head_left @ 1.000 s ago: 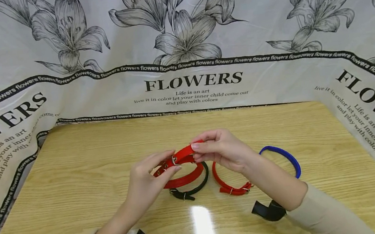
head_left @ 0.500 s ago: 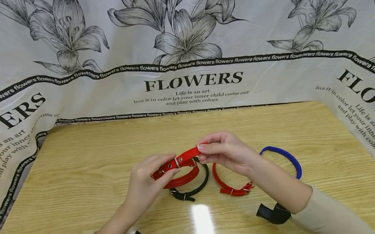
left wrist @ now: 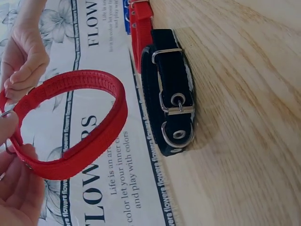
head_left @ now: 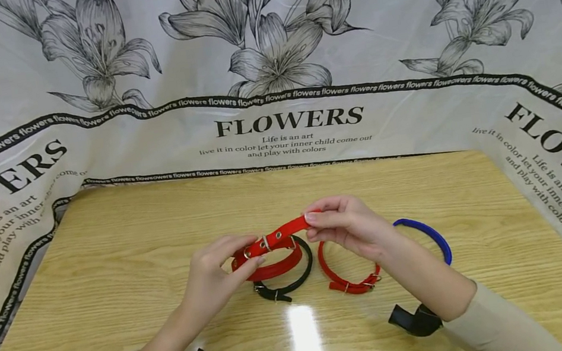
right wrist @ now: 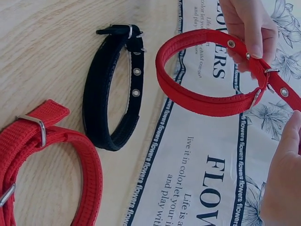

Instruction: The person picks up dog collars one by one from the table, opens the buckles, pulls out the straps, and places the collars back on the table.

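A red collar [head_left: 275,269] with metal eyelets and a buckle is held in the air between both hands. My left hand [head_left: 218,268] pinches it beside the buckle, thumb below and fingers above. The strap's free end is pinched by my right hand [head_left: 350,226], and the strap stretches straight between the two hands. In the right wrist view the collar [right wrist: 207,106] forms a loop, its end strap passing through a metal keeper. Behind and below it a black collar [head_left: 296,284] lies buckled on the table. A second red collar [head_left: 351,288] lies under the right hand.
A blue collar [head_left: 432,238] lies right of the second red one, partly hidden by the right forearm. Black bands [head_left: 415,321] show at both wrists. The wooden table [head_left: 157,217] is backed by a flower-printed cloth [head_left: 146,140].
My right hand has moved right, drawing the red collar's strap end out, so more eyelets show beside the metal keeper. The left hand has stayed nearly in place.
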`<state>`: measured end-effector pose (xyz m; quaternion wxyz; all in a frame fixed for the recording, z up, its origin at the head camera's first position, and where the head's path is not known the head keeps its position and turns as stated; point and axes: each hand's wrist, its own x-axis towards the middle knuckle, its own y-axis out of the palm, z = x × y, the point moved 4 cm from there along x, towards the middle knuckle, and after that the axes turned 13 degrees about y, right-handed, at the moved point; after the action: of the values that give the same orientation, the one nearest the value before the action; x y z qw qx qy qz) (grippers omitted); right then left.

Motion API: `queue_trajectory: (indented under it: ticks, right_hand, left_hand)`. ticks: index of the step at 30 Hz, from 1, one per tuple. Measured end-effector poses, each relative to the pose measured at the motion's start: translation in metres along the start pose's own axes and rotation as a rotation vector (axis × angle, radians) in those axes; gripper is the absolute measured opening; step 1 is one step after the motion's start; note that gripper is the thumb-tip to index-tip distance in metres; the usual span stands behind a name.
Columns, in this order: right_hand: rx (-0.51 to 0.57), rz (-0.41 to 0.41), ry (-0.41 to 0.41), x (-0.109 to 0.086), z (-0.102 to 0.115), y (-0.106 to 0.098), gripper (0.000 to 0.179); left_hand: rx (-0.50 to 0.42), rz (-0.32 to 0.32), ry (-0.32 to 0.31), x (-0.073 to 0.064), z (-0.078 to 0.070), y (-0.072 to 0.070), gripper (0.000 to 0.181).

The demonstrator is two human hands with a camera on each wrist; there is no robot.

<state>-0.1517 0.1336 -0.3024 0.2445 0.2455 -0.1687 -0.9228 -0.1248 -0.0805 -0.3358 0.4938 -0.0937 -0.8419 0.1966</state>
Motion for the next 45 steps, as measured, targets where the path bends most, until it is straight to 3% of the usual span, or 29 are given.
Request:
queue_trajectory:
  ticks: [5, 10, 16, 21, 23, 29, 32, 39, 45]
  right_hand:
    - [0.004, -0.018, -0.004, -0.004, 0.002, -0.001, 0.024]
    - [0.039, -0.015, -0.014, -0.006, 0.002, -0.002, 0.022]
    - [0.046, 0.035, -0.030, -0.008, 0.003, -0.003, 0.014]
    - [-0.015, 0.156, -0.092, -0.009, 0.006, -0.004, 0.017]
    - [-0.073, 0.166, -0.125, -0.007, 0.005, -0.007, 0.020]
    - [-0.381, -0.029, -0.079, 0.005, -0.022, -0.016, 0.043]
    - [-0.512, -0.109, -0.045, 0.010, -0.035, -0.014, 0.055]
    - [-0.602, -0.227, -0.105, 0.007, -0.033, -0.009, 0.045]
    - [-0.687, -0.238, -0.148, 0.006, -0.030, -0.007, 0.041]
  left_hand:
    - [0.075, 0.027, -0.036, 0.001, -0.001, -0.001, 0.025]
    - [0.077, 0.057, -0.053, 0.003, -0.002, -0.001, 0.021]
    - [-0.015, 0.041, -0.098, 0.002, -0.004, -0.002, 0.018]
    - [-0.119, -0.006, -0.215, 0.001, -0.006, -0.004, 0.018]
    - [-0.163, -0.021, -0.265, 0.001, -0.006, -0.006, 0.017]
    - [-0.315, -0.047, -0.391, 0.002, -0.004, -0.007, 0.016]
    - [-0.347, -0.062, -0.414, 0.002, -0.003, -0.006, 0.016]
    - [-0.266, -0.052, -0.439, 0.001, 0.000, -0.007, 0.019]
    - [-0.216, -0.017, -0.378, 0.001, -0.001, -0.008, 0.021]
